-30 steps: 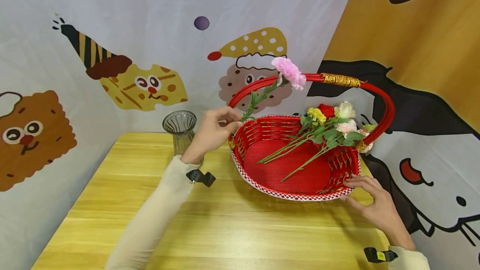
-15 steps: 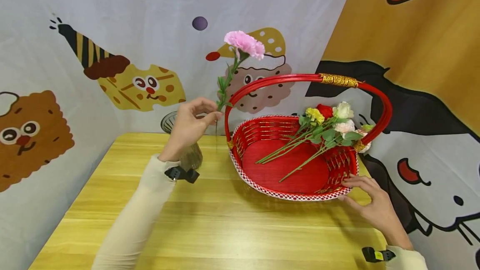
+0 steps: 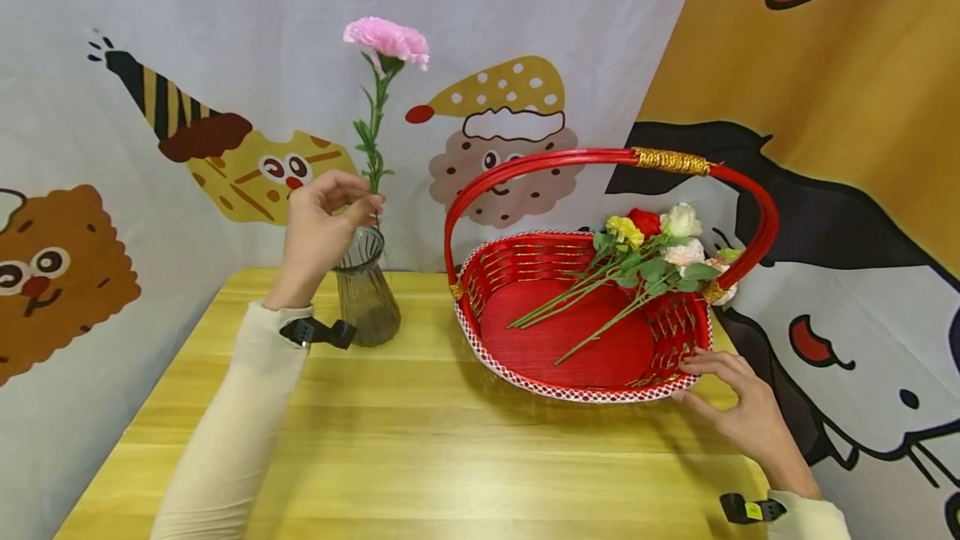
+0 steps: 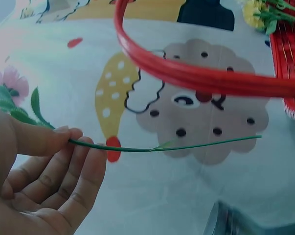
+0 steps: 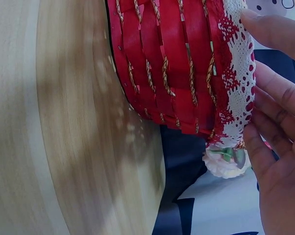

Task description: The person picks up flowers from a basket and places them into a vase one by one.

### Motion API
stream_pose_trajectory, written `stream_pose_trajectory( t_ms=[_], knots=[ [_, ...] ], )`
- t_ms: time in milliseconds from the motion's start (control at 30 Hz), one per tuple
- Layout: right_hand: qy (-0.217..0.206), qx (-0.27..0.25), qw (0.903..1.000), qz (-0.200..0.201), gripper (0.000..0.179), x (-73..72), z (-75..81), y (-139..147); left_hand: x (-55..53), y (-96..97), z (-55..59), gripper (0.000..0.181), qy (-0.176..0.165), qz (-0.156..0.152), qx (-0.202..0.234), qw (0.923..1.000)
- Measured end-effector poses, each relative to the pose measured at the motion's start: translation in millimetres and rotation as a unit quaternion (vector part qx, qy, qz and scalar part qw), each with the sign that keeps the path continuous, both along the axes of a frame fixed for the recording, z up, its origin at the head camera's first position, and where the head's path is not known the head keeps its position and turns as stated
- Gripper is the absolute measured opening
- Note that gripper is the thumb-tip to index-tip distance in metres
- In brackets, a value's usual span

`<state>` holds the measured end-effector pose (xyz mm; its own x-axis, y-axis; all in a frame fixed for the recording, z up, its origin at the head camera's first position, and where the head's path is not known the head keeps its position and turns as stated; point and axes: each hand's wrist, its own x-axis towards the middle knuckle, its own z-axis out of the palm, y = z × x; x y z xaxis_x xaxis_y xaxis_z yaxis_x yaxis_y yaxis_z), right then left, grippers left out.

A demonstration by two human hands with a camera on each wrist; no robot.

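Note:
My left hand (image 3: 322, 219) pinches the green stem of a pink carnation (image 3: 388, 43) between thumb and fingers. The bloom points up, and the hand is right at the mouth of a grey ribbed glass vase (image 3: 367, 311). In the left wrist view the bare lower stem (image 4: 201, 145) runs out past the fingertips, with the vase's rim (image 4: 220, 220) at the bottom edge. With my right hand (image 3: 750, 415) I grip the near right rim of a red woven basket (image 3: 566, 390); its white lace edging (image 5: 240, 73) lies between thumb and fingers in the right wrist view.
Several artificial flowers (image 3: 656, 244), red, yellow, white and pale pink, lie in the basket with heads over its right side. A tall red handle (image 3: 555, 158) arches above it. Basket and vase stand on a yellow wooden table (image 3: 450, 465) before a cartoon-printed cloth (image 3: 300, 40).
My left hand has carried the carnation left from the basket's left side to above the vase, and the flower has turned upright. The right hand stays at the basket's rim.

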<state>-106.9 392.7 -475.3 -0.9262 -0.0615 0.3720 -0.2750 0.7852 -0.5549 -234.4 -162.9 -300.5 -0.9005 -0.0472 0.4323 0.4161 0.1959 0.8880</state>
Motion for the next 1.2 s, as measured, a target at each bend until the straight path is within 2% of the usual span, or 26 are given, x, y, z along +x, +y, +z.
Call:
stream_pose_trajectory(
  t_ms=[333, 500, 600, 733, 867, 1000, 1200],
  knots=[
    [0.043, -0.007, 0.9988, 0.024, 0.044, -2.2, -0.8, -1, -12.2, -27.2, 1.5, 0.016, 0.041, 0.059, 0.036, 0.9968],
    [0.041, -0.009, 0.9988, 0.025, 0.044, -2.6, -2.1, -1, -17.9, -41.0, 2.4, 0.017, 0.040, 0.080, 0.071, 0.9935],
    [0.038, -0.008, 0.9990, 0.021, 0.043, -1.9, -1.2, -2, -21.3, -47.3, 3.1, 0.017, 0.024, 0.091, 0.073, 0.9930],
    [0.022, -0.003, 0.9997, 0.009, 0.040, 0.1, 0.9, -3, -25.4, -52.5, -1.6, 0.015, -0.014, 0.107, 0.028, 0.9938],
    [0.028, -0.004, 0.9995, 0.013, 0.041, -0.6, 0.6, -3, -26.1, -54.0, -11.2, 0.013, -0.060, 0.117, -0.028, 0.9909],
    [0.035, -0.005, 0.9993, 0.015, 0.043, -1.4, 0.2, -3, -26.3, -52.4, -17.5, 0.011, -0.092, 0.107, -0.062, 0.9881],
    [0.028, -0.007, 0.9995, 0.011, 0.042, -0.2, 1.0, -3, -26.9, -51.0, -21.0, 0.011, -0.116, 0.084, -0.104, 0.9843]
  ],
)
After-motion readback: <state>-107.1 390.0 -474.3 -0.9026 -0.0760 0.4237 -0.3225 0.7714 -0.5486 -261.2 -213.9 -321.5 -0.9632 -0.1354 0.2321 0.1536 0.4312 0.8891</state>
